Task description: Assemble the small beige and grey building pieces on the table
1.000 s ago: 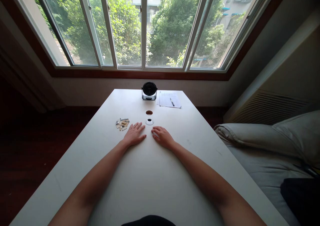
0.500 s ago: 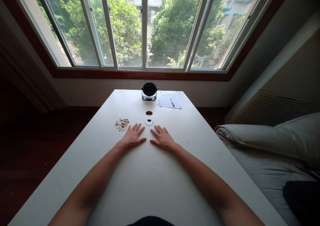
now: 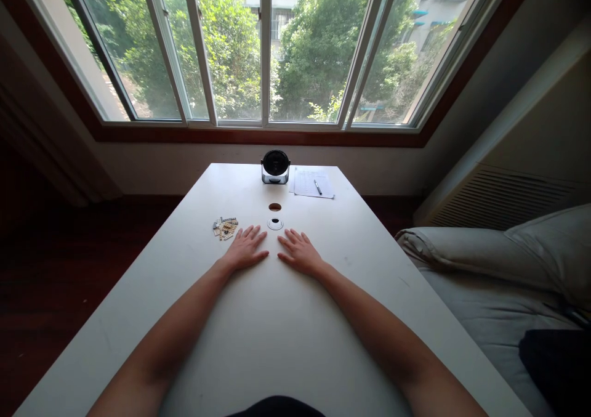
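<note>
My left hand (image 3: 245,249) lies flat on the white desk (image 3: 194,318) with its fingers spread, holding nothing. Just beyond its fingertips and to the left sits a small pile of flat printed pieces (image 3: 225,228), possibly blister strips or cards. My right hand (image 3: 299,254) rests palm down and empty, fingers apart. Nearest to both hands, ahead and between them, is a white ring with a dark centre (image 3: 275,223), and a little farther on is a round brown-edged hole (image 3: 274,207).
A small black round fan (image 3: 275,167) stands at the desk's far edge beside a sheet of paper (image 3: 313,183) with a pen (image 3: 317,187) on it. Below the window, the desk ends. A grey pillow (image 3: 466,251) and bed lie to the right, a dark floor to the left.
My right hand's fingers have spread wider and both hands lie flatter on the desk. The view has shifted slightly as my head moved.
</note>
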Demonstrator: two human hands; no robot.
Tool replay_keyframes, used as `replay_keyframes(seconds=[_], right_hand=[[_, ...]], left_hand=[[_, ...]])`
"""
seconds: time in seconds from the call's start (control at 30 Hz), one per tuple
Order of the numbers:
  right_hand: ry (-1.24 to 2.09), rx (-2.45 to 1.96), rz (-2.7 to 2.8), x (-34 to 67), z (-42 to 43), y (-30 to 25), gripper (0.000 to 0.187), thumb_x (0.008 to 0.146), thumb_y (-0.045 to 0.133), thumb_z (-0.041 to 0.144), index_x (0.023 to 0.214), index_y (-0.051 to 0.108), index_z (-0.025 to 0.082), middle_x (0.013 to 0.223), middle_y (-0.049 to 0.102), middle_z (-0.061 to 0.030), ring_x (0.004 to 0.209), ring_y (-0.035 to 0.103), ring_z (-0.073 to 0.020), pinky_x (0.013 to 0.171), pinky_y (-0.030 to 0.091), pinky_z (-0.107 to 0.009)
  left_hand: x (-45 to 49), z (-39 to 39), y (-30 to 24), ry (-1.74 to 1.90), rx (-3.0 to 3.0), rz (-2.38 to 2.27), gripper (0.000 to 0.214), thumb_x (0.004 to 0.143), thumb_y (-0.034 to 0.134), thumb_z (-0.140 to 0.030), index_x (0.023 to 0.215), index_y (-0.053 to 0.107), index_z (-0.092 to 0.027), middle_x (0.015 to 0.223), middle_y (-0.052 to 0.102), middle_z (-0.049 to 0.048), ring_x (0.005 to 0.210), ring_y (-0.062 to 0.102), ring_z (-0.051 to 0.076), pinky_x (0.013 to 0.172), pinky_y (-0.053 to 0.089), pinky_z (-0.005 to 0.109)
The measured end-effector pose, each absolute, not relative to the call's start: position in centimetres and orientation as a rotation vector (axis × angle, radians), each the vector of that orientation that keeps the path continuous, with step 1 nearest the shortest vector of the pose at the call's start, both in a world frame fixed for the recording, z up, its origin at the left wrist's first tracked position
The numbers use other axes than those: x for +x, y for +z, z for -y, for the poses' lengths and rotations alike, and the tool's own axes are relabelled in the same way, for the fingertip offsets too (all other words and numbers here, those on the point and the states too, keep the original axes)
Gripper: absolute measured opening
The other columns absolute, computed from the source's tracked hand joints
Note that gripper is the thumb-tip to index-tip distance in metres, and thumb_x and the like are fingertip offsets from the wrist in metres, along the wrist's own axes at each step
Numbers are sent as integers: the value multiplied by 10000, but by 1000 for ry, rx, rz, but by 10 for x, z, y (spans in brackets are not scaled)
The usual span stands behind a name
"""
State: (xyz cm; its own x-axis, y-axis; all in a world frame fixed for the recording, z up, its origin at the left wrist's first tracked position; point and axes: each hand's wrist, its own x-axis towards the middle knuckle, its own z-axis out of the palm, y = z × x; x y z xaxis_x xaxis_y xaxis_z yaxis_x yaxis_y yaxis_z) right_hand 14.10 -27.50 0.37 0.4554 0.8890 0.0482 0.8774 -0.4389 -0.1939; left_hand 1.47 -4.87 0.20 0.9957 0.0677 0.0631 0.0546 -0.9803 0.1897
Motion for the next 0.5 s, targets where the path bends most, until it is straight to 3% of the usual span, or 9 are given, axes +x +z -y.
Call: replay_keyframes(seconds=[0.1,0.17,0.27,0.37,0.5], right_hand=[[23,-2441,1502,141,275,3,623,954,440,619,1472,473,273,1597,325,-78,1482,261,-303,1205,177,-499],[-22,-2354,1411,142,276,8,476,965,468,544,1306,635,258,1453,531,-85,1358,462,-287,1147,318,-458],[-106,-2169,1150,143,281,35,397,1003,409,456,1006,733,227,1046,737,-76,945,683,-234,875,520,-375],[-341,-1892,970,138,293,90,351,999,448,438,920,700,207,931,734,-61,861,686,-221,751,537,-345],[-537,-1609,998,122,316,172,276,1005,479,403,948,673,214,955,716,-44,947,674,-199,861,525,-358]], left_hand=[[15,49,7,196,2909,-77,651,906,472,-616,1468,465,-286,1594,349,67,1477,272,306,1212,188,490],[16,52,15,274,2843,-86,516,914,497,-532,1346,592,-268,1472,510,83,1370,437,282,1163,307,442],[16,66,41,291,2641,-198,355,947,435,-433,1007,728,-242,1017,725,59,949,661,217,881,505,358],[7,95,84,446,2417,-235,347,968,404,-401,916,699,-225,780,702,4,708,638,159,684,489,291],[-16,131,141,796,2347,-95,333,989,415,-414,920,666,-206,839,688,13,738,613,150,684,462,283]])
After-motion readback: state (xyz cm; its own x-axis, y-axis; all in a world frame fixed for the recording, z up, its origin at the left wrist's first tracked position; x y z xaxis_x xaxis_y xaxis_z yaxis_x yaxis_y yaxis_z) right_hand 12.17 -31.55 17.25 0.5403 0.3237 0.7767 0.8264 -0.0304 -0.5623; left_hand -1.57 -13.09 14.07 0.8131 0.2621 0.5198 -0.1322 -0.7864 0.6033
